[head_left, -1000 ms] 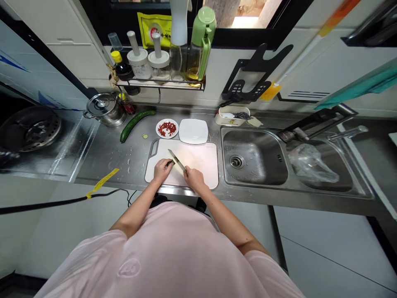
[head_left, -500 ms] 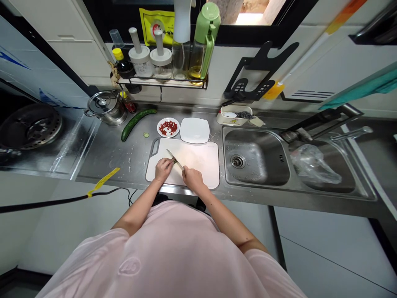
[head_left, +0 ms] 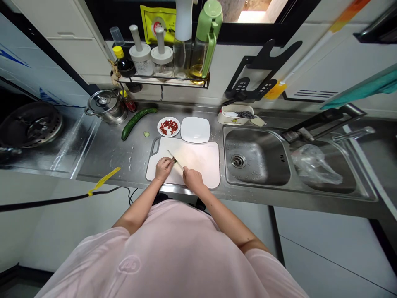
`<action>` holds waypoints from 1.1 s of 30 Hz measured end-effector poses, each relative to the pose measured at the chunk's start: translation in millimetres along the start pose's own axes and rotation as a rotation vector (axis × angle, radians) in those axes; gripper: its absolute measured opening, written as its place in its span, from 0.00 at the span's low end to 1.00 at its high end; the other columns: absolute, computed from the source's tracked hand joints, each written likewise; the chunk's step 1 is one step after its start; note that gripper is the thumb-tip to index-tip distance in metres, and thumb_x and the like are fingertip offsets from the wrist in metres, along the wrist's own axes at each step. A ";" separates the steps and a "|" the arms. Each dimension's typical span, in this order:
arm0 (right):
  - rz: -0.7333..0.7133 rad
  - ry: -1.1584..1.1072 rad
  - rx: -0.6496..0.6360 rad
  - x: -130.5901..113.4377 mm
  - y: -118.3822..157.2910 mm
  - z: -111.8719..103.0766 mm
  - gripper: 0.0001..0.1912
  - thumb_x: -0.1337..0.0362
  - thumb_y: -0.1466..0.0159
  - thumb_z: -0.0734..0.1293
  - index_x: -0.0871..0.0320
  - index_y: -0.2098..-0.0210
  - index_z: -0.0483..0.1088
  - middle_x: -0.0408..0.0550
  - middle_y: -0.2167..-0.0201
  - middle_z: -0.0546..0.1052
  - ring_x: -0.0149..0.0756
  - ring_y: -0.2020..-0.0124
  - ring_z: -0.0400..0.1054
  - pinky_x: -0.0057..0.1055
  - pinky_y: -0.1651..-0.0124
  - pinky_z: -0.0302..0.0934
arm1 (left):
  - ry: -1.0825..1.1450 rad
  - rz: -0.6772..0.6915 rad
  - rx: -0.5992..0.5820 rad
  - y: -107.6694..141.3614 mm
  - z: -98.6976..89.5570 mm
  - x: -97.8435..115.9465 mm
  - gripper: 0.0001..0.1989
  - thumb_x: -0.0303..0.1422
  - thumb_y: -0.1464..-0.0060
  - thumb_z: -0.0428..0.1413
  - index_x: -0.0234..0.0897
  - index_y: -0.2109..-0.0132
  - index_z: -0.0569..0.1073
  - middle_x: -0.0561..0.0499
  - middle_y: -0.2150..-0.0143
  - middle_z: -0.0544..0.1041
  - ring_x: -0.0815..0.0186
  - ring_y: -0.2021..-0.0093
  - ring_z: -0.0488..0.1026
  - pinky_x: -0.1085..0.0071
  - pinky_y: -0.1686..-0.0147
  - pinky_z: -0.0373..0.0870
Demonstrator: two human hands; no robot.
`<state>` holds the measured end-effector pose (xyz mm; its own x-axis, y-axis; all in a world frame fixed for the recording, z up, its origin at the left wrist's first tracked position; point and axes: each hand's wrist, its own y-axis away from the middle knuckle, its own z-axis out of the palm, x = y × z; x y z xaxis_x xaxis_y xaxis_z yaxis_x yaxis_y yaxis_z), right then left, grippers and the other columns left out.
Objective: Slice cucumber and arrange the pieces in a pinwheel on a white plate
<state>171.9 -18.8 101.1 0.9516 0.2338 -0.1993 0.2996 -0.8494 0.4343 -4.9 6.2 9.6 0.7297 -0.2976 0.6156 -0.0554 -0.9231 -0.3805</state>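
Note:
My right hand is closed around the handle of a small knife, its blade slanting up and left over the white cutting board. On the board's left half, my left hand pinches a small dark green piece, perhaps cucumber, against the blade. Most of that piece is hidden by the fingers. Behind the board stand a round plate of chopped red bits and a white square plate. A long green cucumber lies to the left, with a small pale slice near it.
A lidded steel pot stands at the back left, beside a wok on the stove. The double sink is to the right, with a plastic bag in its far basin. A rack of bottles and jars hangs above.
The view has shifted very slightly. Both hands keep nearly the same place on the board, with the knife still against the green piece.

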 end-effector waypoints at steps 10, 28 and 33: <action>-0.007 -0.022 -0.028 4.6 8.3 6.7 0.11 0.69 0.34 0.52 0.59 0.57 0.63 0.53 0.66 0.75 0.39 0.63 0.71 0.30 0.64 0.56 | -0.010 0.046 0.030 -0.6 1.6 -0.6 0.08 0.34 0.42 0.51 0.40 0.61 0.75 0.48 0.64 0.73 0.65 0.61 0.70 0.67 0.59 0.66; -0.027 -0.034 -0.013 -5.8 -18.3 1.7 0.12 0.70 0.34 0.52 0.59 0.56 0.63 0.54 0.63 0.75 0.41 0.61 0.71 0.32 0.62 0.59 | 0.032 0.055 -0.004 -2.6 1.4 -3.5 0.08 0.33 0.41 0.50 0.39 0.61 0.74 0.48 0.62 0.74 0.65 0.59 0.69 0.67 0.57 0.66; -0.030 -0.042 -0.002 -10.5 -26.8 -0.9 0.12 0.70 0.34 0.52 0.60 0.56 0.64 0.54 0.64 0.75 0.40 0.61 0.71 0.31 0.61 0.60 | 0.029 0.060 -0.012 -2.6 1.4 -4.2 0.08 0.33 0.41 0.50 0.40 0.62 0.74 0.48 0.62 0.74 0.65 0.59 0.70 0.66 0.57 0.67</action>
<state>153.9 2.0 92.3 0.9385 0.2391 -0.2493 0.3283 -0.8416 0.4289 -6.8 10.2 7.0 0.7049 -0.3596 0.6114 -0.1072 -0.9061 -0.4093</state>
